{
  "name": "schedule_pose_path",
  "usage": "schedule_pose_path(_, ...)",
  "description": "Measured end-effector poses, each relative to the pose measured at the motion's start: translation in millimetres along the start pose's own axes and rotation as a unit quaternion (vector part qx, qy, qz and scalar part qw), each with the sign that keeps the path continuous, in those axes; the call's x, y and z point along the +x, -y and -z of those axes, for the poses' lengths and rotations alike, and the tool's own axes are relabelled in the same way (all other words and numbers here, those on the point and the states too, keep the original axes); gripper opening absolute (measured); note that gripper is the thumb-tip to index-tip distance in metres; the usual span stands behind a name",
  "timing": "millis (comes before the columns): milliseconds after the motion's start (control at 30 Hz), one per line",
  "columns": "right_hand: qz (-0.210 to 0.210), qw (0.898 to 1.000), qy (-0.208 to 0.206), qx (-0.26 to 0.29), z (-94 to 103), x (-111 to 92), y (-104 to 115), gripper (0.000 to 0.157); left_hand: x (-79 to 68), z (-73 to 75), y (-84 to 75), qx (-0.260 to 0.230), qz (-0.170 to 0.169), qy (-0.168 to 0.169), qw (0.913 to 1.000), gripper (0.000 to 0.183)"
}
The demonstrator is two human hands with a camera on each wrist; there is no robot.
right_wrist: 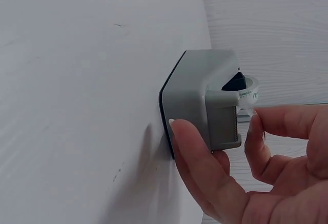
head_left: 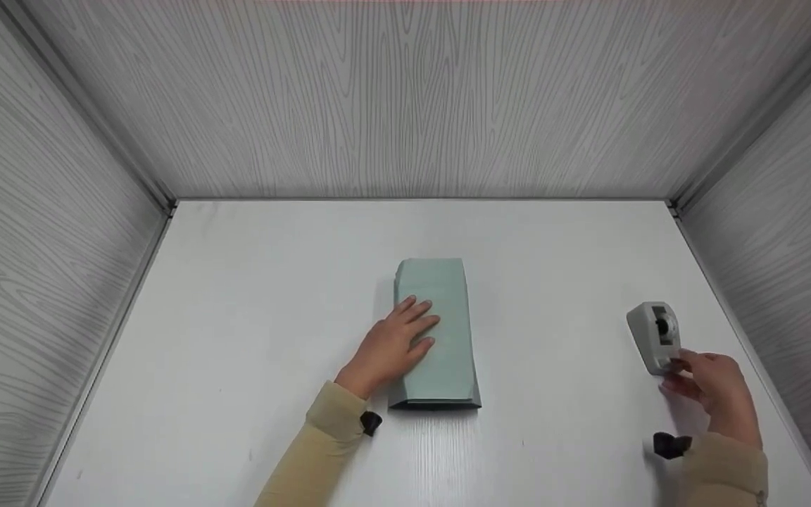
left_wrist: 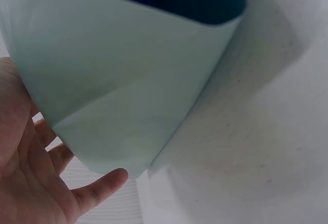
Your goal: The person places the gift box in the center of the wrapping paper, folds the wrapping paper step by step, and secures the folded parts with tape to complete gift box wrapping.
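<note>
A long, pale green paper-wrapped packet [head_left: 441, 338] lies in the middle of the table in the head view. My left hand [head_left: 388, 348] rests on its left side, fingers spread and fairly straight. In the left wrist view, the folded paper end [left_wrist: 118, 80] shows dark blue inside. To the right stands a grey tape dispenser [head_left: 645, 331]. My right hand [head_left: 719, 384] grips its front end. In the right wrist view, one digit lies along the dispenser's side, and a curled fingertip touches the tape end by the clear tape roll [right_wrist: 250, 92].
The white table [head_left: 272, 282] extends around both things. Grey wood-grain panels enclose it at the back [head_left: 405, 105], left [head_left: 46, 246] and right [head_left: 786, 246]. The dispenser is near the table's right edge.
</note>
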State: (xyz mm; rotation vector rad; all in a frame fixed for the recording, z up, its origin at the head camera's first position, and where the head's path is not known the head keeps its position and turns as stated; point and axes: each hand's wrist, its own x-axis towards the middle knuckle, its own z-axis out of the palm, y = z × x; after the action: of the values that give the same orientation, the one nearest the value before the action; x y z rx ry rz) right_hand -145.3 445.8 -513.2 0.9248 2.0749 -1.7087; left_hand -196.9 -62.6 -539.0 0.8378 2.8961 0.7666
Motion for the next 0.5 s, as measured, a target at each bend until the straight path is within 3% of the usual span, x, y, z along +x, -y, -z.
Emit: schedule_pose_path(500, 0.019, 0.998, 0.027, 0.055, 6.2, -6, -16, 0.035, 0.0, -0.2, 0.2, 0.002, -0.009, -0.005, 0.9999, 0.041)
